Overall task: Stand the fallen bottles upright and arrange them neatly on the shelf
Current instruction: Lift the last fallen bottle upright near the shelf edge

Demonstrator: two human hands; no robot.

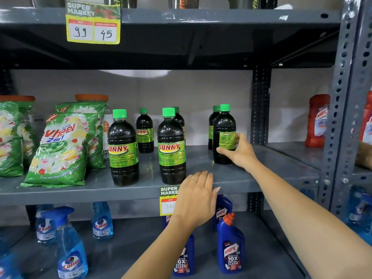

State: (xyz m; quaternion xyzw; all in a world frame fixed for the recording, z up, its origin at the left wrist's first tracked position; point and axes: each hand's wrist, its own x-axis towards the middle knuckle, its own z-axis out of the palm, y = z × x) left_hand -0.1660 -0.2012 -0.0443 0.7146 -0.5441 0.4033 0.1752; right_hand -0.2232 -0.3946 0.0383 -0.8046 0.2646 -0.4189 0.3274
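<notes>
Several dark Sunny bottles with green caps stand upright on the grey middle shelf [201,158]. Two stand at the front: one on the left [122,150] and one in the centre [171,148]. Smaller-looking ones stand behind them [144,131]. On the right, my right hand [240,151] grips the lower part of an upright bottle [223,129] whose label faces sideways; another bottle [212,125] stands just behind it. My left hand [198,195] hovers flat over the shelf's front edge, fingers together, holding nothing.
Green Wheel detergent bags [60,150] fill the shelf's left part. A price tag [168,200] hangs on the shelf edge. Blue Colin sprays [70,248] and Harpic bottles [230,244] stand on the shelf below. A red Harpic bottle [317,119] sits beyond the upright post [259,105].
</notes>
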